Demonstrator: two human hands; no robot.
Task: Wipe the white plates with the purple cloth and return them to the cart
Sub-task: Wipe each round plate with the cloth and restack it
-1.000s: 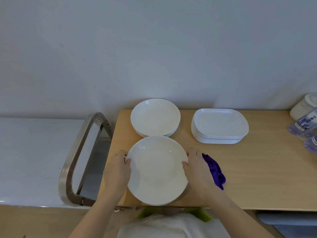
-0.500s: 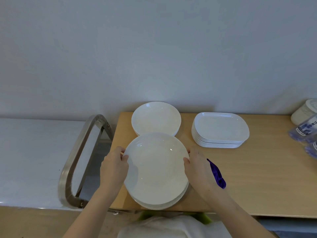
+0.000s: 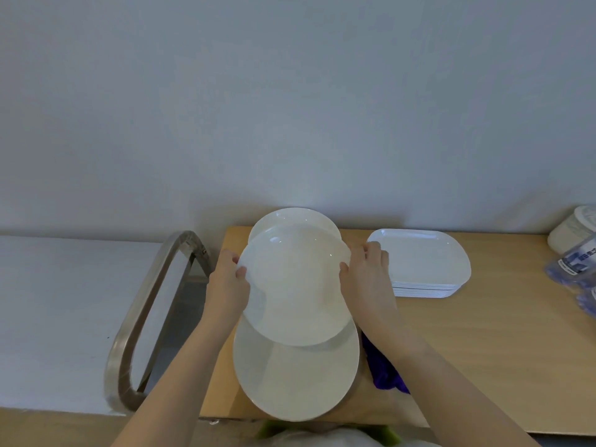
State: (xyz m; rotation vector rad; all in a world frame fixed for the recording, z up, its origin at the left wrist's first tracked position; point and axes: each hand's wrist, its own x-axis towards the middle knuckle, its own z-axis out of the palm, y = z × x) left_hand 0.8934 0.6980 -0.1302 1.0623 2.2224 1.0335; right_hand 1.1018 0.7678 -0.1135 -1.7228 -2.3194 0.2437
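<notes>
- The step in hand looks like returning a wiped plate: both hands hold one round white plate (image 3: 295, 282) in the air, above the table's (image 3: 483, 333) left end.
- The left hand (image 3: 227, 285) grips the plate's left rim, thumb over the top edge; the right hand (image 3: 367, 279) grips the right rim the same way. Each grip is clamped on the plate, fingers curled under it.
- The held plate hangs partly over the far stack of round white plates (image 3: 295, 217) by the back edge, and partly over the near round white plate (image 3: 295, 379) at the front edge.
- The crumpled purple cloth (image 3: 383, 369) lies on the table just right of the near plate, under the right forearm; neither hand has it.
- The next move, I judge, is to centre the held plate over the far stack and lower it level, so the rims nest without a knock.
- After that, the cloth must be picked up for the near plate.
- A stack of white rounded-rectangular trays (image 3: 429, 262) stands to the right along the back edge, well clear of that path.
</notes>
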